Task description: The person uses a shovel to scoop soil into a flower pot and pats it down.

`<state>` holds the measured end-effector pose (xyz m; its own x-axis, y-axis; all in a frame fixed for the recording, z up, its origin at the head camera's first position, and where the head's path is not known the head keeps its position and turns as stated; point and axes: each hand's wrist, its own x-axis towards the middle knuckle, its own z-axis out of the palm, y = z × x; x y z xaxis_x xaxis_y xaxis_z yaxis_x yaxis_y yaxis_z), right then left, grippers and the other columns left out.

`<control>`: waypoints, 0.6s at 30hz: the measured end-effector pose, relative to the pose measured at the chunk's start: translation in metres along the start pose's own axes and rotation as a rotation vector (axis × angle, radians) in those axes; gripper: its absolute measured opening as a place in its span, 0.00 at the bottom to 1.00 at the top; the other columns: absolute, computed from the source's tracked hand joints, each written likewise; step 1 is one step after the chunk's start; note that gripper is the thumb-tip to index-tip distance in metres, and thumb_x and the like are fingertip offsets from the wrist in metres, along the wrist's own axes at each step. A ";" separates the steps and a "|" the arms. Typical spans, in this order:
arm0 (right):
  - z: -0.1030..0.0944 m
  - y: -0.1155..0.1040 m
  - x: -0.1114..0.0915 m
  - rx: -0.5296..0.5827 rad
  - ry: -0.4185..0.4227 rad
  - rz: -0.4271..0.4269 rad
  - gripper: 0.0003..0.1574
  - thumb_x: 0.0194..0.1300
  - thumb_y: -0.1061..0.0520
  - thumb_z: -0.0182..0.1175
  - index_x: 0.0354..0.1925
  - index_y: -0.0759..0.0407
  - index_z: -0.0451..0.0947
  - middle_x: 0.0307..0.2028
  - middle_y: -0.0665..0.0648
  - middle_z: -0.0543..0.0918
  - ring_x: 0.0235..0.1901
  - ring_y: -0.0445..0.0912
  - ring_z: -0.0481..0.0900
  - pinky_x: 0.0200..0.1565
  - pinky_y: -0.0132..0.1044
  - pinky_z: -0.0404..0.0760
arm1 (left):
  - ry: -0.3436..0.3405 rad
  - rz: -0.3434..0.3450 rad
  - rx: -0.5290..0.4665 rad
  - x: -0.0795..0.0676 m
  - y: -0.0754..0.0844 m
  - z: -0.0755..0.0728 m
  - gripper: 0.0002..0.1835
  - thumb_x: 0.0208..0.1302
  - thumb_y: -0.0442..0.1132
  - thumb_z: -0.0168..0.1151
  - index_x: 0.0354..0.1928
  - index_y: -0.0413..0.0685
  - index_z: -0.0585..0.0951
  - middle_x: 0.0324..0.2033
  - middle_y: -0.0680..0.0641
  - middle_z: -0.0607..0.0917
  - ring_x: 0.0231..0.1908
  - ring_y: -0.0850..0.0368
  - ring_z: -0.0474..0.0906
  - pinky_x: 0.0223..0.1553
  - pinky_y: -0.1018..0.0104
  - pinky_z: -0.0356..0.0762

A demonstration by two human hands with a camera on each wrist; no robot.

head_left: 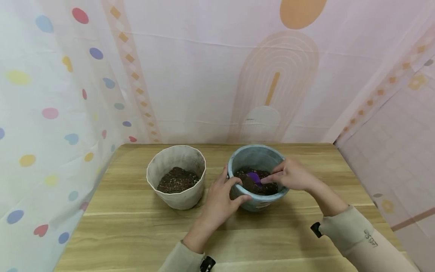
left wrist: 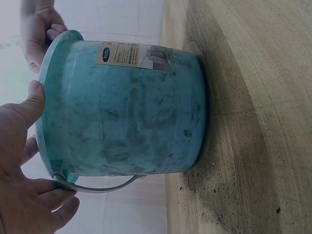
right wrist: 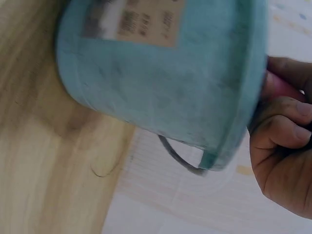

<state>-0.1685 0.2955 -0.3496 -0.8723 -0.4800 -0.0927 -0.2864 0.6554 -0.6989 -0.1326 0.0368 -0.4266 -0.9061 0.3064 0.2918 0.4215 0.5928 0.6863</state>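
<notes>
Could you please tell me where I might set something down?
The table has bare wood left of the white pot and in front of the blue bucket, between the sleeves. It's crowded between pot and bucket, where the left hand holds the rim, and inside, where the right hand grips a purple scoop.

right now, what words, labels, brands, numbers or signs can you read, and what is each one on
"Let's", then unclear letters: on the beige fabric right sleeve
Everything on the tan rectangular label of the round blue plastic bucket, oval logo included: too small or blurred to read
</notes>
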 end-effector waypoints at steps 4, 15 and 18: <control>0.003 0.004 -0.001 0.060 0.017 0.091 0.12 0.72 0.52 0.61 0.39 0.50 0.92 0.09 0.43 0.61 0.11 0.35 0.48 0.15 0.29 0.53 | 0.014 -0.009 0.014 0.000 0.000 -0.001 0.25 0.53 0.61 0.74 0.47 0.56 0.82 0.74 0.33 0.61 0.68 0.32 0.66 0.65 0.33 0.63; -0.001 0.015 -0.022 0.414 0.041 0.215 0.20 0.77 0.53 0.56 0.51 0.68 0.85 0.42 0.55 0.90 0.09 0.37 0.48 0.13 0.30 0.53 | 0.037 0.014 0.027 0.000 0.000 0.002 0.26 0.53 0.61 0.74 0.49 0.55 0.84 0.73 0.32 0.64 0.68 0.34 0.68 0.63 0.34 0.66; -0.002 0.019 -0.024 0.450 0.053 0.211 0.21 0.77 0.51 0.56 0.48 0.68 0.85 0.42 0.55 0.90 0.09 0.37 0.48 0.13 0.30 0.53 | 0.036 -0.003 0.030 0.000 0.000 0.002 0.25 0.52 0.62 0.75 0.47 0.57 0.83 0.74 0.34 0.63 0.68 0.35 0.67 0.63 0.35 0.66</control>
<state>-0.1534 0.3204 -0.3594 -0.9152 -0.3263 -0.2366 0.0872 0.4130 -0.9066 -0.1327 0.0381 -0.4278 -0.9077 0.2783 0.3142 0.4196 0.6155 0.6671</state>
